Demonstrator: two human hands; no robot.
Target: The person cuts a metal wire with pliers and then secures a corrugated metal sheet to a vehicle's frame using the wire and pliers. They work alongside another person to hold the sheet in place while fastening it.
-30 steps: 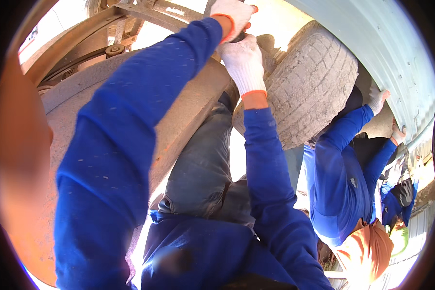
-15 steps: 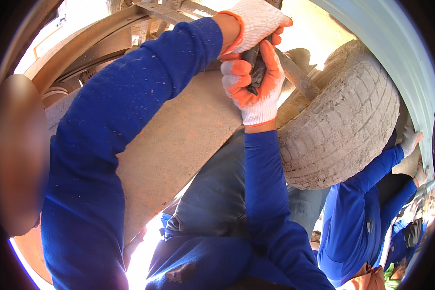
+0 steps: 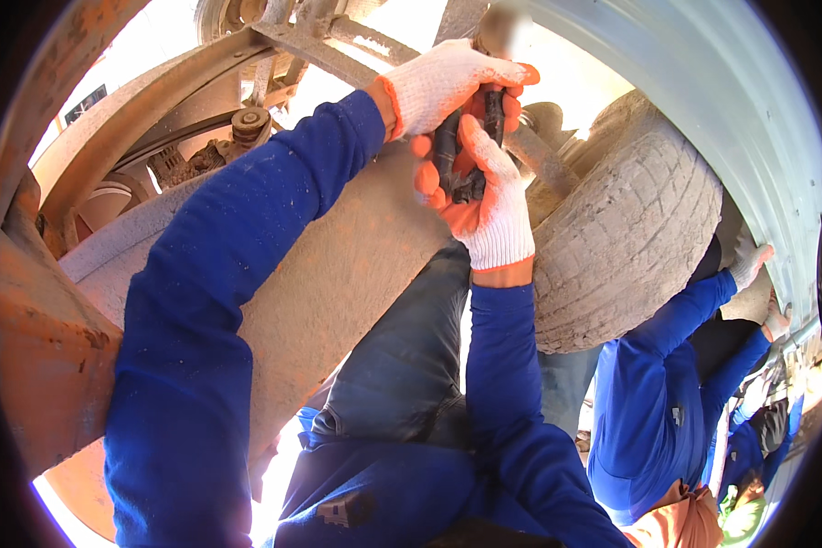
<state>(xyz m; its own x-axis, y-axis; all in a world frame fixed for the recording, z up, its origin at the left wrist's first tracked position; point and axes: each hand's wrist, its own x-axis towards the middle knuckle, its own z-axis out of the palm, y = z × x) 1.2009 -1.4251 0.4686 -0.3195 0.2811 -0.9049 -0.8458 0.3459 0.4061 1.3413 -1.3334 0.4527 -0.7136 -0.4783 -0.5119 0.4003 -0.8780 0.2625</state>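
Both hands raised overhead beneath a vehicle's underside, in white knit gloves with orange palms. Left hand (image 3: 443, 87) clamped over the top of a dark tool handle (image 3: 470, 146); right hand (image 3: 486, 205) wrapped around it from below, fingers closed. Handle thus held between the two gloves, just left of a dusty tyre (image 3: 626, 242) and in front of a rusty axle rod (image 3: 543, 160). Upper end of the tool blurred, contact point not readable. Blue sleeves rising from the lower edge, hiding much of the tan, dust-coated panel (image 3: 338, 265) behind. Rusty frame members (image 3: 310, 41) and a bolt fitting (image 3: 248, 123) above left. Orange-stained metal edge (image 3: 36, 338) close at far left. Corrugated grey sheet (image 3: 749, 119) at upper right. Beside the tyre, another person in blue (image 3: 653, 402), gloved hand (image 3: 749, 260) reaching up toward that sheet.
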